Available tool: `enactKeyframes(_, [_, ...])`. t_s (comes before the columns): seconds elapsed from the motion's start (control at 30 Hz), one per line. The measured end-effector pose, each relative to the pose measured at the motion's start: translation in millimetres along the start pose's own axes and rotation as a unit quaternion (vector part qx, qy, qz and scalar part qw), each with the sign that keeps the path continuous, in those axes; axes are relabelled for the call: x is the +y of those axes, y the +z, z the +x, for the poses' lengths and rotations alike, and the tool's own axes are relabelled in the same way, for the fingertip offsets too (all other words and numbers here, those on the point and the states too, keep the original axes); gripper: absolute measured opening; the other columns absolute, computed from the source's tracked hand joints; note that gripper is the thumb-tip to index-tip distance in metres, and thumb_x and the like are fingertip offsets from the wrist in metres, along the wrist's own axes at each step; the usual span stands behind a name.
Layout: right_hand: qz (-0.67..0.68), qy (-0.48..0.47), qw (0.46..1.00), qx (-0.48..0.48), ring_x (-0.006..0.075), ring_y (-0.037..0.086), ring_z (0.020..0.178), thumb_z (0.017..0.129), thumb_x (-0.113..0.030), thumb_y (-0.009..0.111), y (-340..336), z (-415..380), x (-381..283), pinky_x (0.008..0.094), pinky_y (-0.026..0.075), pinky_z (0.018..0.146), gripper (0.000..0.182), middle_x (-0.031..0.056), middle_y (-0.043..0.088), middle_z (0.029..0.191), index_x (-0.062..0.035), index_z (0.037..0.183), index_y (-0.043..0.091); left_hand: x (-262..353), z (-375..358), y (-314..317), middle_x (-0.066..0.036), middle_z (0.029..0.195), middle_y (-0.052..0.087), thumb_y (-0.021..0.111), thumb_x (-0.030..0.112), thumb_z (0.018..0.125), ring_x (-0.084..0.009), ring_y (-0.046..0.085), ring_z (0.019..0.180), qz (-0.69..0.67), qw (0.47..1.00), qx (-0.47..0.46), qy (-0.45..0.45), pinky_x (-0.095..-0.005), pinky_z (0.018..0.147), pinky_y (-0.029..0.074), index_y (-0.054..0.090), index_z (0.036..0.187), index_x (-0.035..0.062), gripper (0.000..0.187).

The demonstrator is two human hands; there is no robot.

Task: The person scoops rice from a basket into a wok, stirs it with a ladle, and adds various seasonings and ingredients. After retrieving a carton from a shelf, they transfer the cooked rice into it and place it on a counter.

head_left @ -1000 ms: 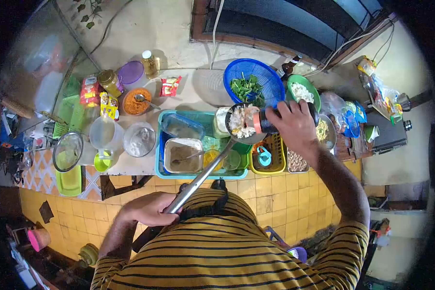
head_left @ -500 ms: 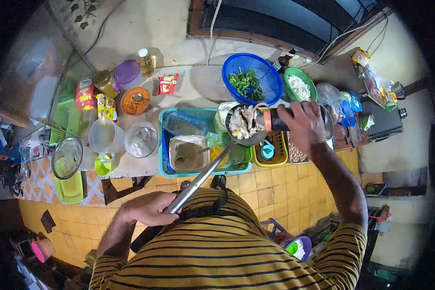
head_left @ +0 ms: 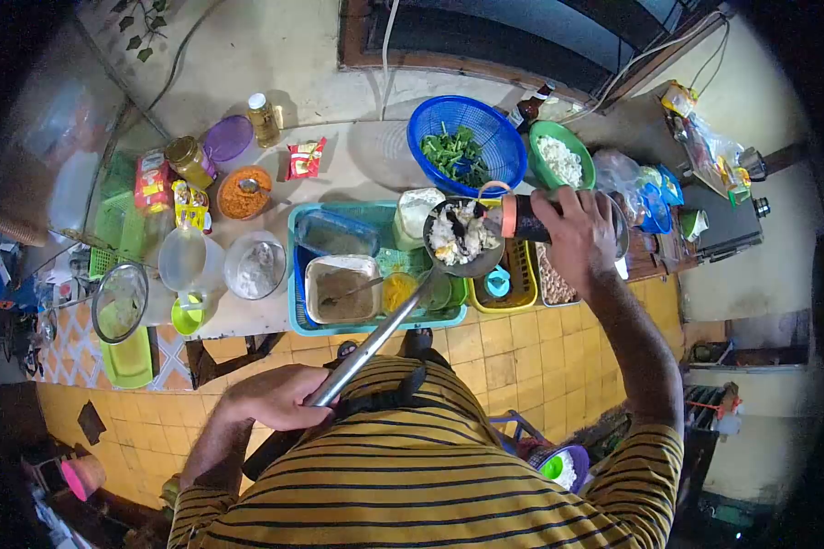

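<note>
Fingers wrapped shut: left hand (head_left: 288, 395) on a pan's (head_left: 472, 268) steel handle (head_left: 375, 342), right hand (head_left: 579, 240) round a dark bottle (head_left: 525, 220).
Along the bench (head_left: 357, 156) sits a teal tray (head_left: 366, 327); the pan hangs beside its right end, bearing white food (head_left: 458, 240) with dark streaks. Left of the right fingers, the tipped bottle runs roughly crosswise, its orange mouth (head_left: 509, 218) over the pan's near-right edge, the right arm nearer. Red packet (head_left: 306, 158), yellow packet (head_left: 190, 207): writing too small to read.
</note>
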State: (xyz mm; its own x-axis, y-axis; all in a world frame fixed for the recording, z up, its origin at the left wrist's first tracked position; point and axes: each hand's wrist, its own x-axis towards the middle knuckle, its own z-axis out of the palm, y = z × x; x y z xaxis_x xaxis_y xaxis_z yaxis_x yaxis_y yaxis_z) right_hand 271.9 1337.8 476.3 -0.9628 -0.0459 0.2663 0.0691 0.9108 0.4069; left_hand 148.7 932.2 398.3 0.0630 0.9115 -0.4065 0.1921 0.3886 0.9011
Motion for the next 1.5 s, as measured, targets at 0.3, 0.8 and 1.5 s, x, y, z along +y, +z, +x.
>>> enactKeyframes(0.3, [0.19,0.136,0.972,0.041,0.0347,0.054,0.095,0.064,-0.014,0.073,56.4,-36.7,35.8,0.0464,0.043,0.082,0.055,0.0116,0.051,0.1,-0.0141,0.117,0.058,16.7,40.2,25.5,-0.004,0.078,0.055,0.063,0.01,0.083,-0.0112,0.05,0.072,-0.01,0.998,0.003,-0.06,-0.0319,0.064,0.045,0.053,0.097,0.0015,0.02])
enactKeyframes(0.8, [0.684,0.114,0.673,-0.258,0.0192,0.058,0.107,0.073,-0.004,0.073,221.8,-116.2,87.0,0.0308,0.046,0.093,0.056,0.0104,0.061,0.114,-0.0017,0.124,0.052,88.7,118.7,90.4,-0.005,0.083,0.062,0.064,0.007,0.085,-0.0151,0.06,0.077,-0.069,0.98,0.176,-0.067,-0.0319,0.068,0.05,0.056,0.095,0.0031,0.014])
enactKeyframes(1.5, [0.161,-0.088,0.967,-0.179,0.0314,0.058,0.11,0.061,-0.031,0.072,152.3,19.2,105.7,0.0518,0.034,0.101,0.067,0.0126,0.062,0.115,-0.0131,0.123,0.056,79.1,135.3,131.3,-0.01,0.087,0.063,0.067,0.017,0.084,-0.0165,0.059,0.081,-0.165,0.951,0.242,-0.1,-0.033,0.073,0.049,0.057,0.104,-0.0007,0.028])
